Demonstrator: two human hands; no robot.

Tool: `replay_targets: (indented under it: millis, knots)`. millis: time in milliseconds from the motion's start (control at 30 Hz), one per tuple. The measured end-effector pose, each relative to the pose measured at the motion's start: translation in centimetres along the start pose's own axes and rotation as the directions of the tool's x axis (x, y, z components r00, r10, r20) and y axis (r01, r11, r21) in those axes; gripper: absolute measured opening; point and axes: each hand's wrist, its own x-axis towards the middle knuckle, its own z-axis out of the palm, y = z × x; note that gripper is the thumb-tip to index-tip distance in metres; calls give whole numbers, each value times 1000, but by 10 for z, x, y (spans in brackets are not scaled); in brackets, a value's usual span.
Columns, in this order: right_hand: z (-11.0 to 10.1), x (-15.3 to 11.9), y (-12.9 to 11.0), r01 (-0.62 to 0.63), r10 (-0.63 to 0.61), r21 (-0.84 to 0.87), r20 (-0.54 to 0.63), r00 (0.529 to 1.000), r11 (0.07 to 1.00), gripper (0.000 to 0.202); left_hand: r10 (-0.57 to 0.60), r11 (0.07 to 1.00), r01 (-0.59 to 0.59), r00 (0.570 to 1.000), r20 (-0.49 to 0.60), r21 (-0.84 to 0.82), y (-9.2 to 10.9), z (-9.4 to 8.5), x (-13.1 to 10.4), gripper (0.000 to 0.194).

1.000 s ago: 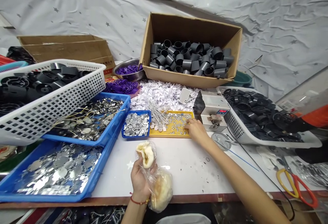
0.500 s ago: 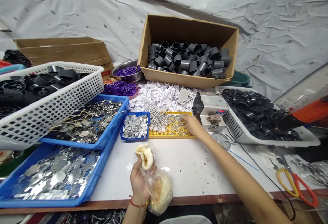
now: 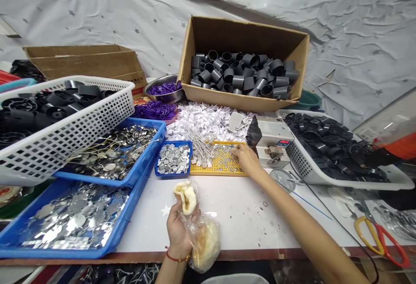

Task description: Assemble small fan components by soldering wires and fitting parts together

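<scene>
My left hand (image 3: 180, 227) is wrapped round a clear plastic bag with a bitten bun (image 3: 187, 198) at its top. A second, browned bun (image 3: 206, 241) hangs in the bag beside the wrist. Over the right end of the yellow perforated tray (image 3: 211, 170), my right hand (image 3: 247, 159) has its fingers bent down among small silver parts (image 3: 226, 156); whether anything is between the fingertips is too small to tell. White-tipped wires (image 3: 202, 147) lie across the tray's left part. Against its left side stands a small blue tray of silver pieces (image 3: 173, 159).
A grey machine (image 3: 274, 139) stands right of my right hand. Behind is a cardboard box of dark cups (image 3: 240, 102). White baskets (image 3: 110, 113) with dark parts flank the table, blue trays (image 3: 125, 214) lie left, scissors (image 3: 378, 238) lie at the right edge.
The whole view has shifted slightly, so most things appear a little further right. My right hand's fingers have moved a little over the yellow tray; my left hand still holds the bag.
</scene>
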Motion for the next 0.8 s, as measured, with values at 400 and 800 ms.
replay_targets:
  millis: [400,800]
  knots:
    - [1,1,-2,7,-7,-87,-6,1000,996,40,-21,1000,20,999,33,24,1,-6,2,13]
    - [-10,-28,8,9,-4,-116,42,999,993,34,-4,1000,4,1000,-19,28,-1,1,1,16]
